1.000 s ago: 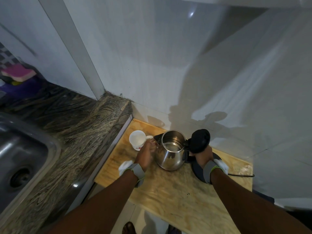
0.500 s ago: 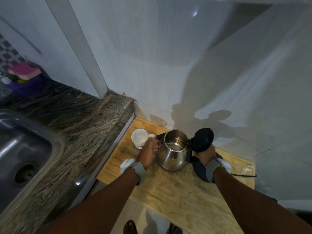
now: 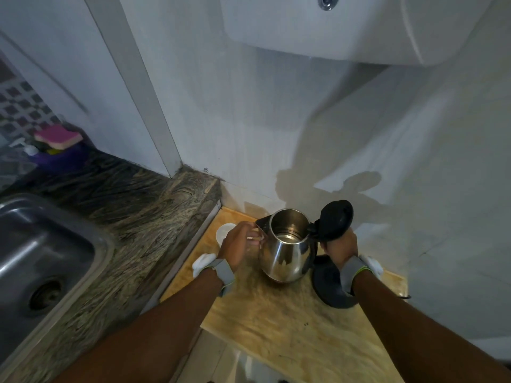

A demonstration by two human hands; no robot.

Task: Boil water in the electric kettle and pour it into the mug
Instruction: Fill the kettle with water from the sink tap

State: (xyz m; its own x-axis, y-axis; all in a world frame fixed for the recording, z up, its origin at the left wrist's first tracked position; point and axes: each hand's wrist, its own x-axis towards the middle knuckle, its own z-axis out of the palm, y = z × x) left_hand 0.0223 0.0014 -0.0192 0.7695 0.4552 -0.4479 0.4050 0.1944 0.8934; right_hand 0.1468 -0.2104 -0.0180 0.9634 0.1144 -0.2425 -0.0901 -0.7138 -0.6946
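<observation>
Mug [image 3: 224, 232] sits at centre-left on the wooden worktop [image 3: 276, 322], mostly hidden behind our left hand [image 3: 240, 246], whose fingers curl at its handle. Just right, the steel kettle [image 3: 286, 251], lid up, hangs in our right hand [image 3: 338, 246], clenched on its handle, spout toward the mug. Since half a second ago the kettle has risen off its base [image 3: 330, 286].

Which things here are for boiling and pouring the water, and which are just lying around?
For the job:
kettle, lid open, held by the right hand
kettle base
mug, behind the left hand

Lying about:
pink sponge
sink
purple holder
</observation>
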